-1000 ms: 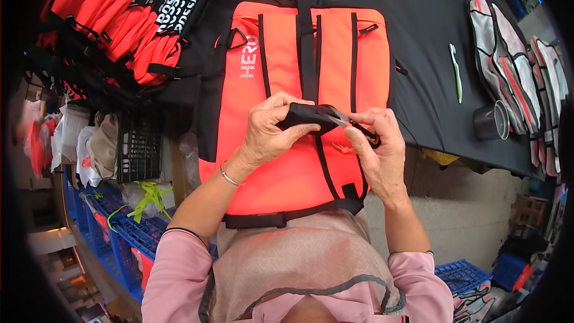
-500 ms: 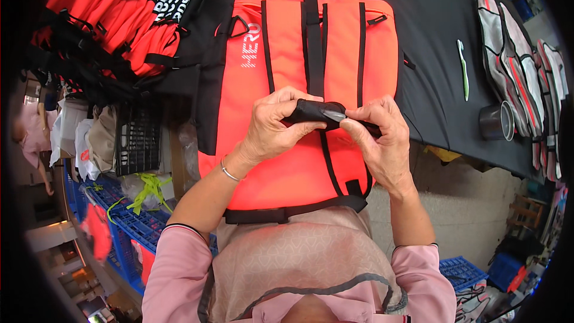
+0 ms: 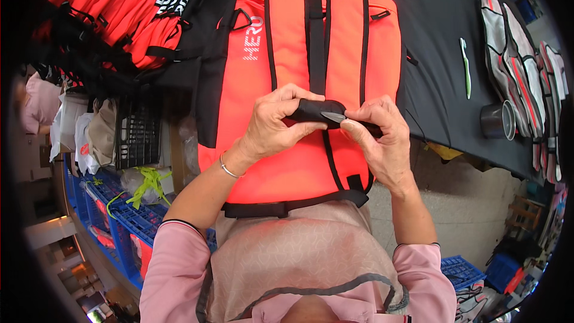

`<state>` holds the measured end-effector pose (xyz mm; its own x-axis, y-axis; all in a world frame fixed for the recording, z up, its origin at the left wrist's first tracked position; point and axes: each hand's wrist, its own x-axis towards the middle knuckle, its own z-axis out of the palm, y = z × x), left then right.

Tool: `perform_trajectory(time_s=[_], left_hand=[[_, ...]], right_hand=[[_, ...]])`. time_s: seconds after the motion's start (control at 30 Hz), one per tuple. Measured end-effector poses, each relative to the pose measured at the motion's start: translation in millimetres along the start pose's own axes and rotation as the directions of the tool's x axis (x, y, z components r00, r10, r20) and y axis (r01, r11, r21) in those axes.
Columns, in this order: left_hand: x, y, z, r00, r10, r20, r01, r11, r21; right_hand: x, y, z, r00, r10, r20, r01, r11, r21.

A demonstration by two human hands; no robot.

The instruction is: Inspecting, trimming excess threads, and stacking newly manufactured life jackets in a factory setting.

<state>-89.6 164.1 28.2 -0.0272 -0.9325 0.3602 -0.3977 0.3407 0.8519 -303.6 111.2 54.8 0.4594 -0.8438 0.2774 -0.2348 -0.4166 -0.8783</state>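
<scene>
— So, where's the strap (image 3: 314,110)?
— Mid-bench, over the orange bag (image 3: 299,66); the left hand (image 3: 272,122) clenches it, the right hand (image 3: 376,134) pinches a small blade (image 3: 333,117).
— Handling?
— Soft, limp webbing; best gripped beside the blade.

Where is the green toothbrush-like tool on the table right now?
In the head view, the green tool lies on the black table cover at upper right, between the orange backpack and the dark cup.

A black-covered table (image 3: 442,30) stands over pale concrete floor (image 3: 472,215), blue crates (image 3: 128,218) alongside.
</scene>
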Motion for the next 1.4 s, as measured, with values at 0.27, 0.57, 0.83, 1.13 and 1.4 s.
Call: perform_trajectory(time_s=[0.27,0.57,0.83,1.13,1.4], left_hand=[[-82.0,2.9,-25.8,0.984,-0.050,-0.170,0.044,0.998,-0.036],[-62.6,32.0,-24.5,0.659,-0.736,0.158,0.646,0.445,-0.620],[-17.4,14.1,4.7,0.650,-0.594,0.474,0.676,0.167,-0.718],[-16.4,12.8,4.5,0.669,-0.633,0.390,0.653,0.249,-0.716],[-14.4,14.5,7.7,0.679,-0.638,0.364,0.657,0.307,-0.689]], right_hand=[[-3.0,16.0,-24.0,0.938,0.337,-0.081,-0.290,0.891,0.349],[3.2,13.6,5.1,0.940,0.339,0.032,-0.299,0.777,0.554],[53.8,16.8,10.4,0.937,0.348,0.033,-0.321,0.819,0.476],[150.7,41.3,46.9,0.982,0.190,-0.016,-0.190,0.982,0.001],[223.9,56.1,44.4,0.970,0.186,-0.158,-0.139,0.954,0.267]])
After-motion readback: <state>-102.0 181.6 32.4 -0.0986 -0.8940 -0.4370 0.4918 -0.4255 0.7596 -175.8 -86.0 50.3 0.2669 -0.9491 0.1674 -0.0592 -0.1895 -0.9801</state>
